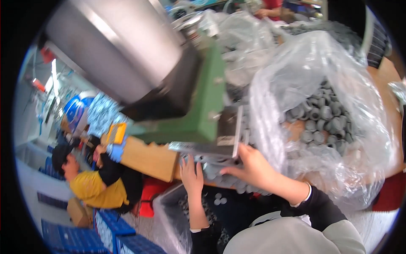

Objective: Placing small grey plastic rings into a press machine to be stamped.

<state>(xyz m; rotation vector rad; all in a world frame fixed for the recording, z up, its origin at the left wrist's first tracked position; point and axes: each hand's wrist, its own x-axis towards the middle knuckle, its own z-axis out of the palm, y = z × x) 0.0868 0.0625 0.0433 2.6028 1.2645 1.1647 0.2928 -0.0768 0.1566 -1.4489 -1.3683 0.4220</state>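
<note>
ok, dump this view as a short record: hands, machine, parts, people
left hand: fingers extended near metal plate, front edge; contact unclear
right hand: thumb spread, at the plate's right corner; grip unclear
machine: green base, grey cylindrical housing
parts: small grey pieces in open clear bag, right
people: co-worker in yellow, left; red sleeve, far side

Green machine [206,103] ahead, bag [313,55] right, near side open
</note>
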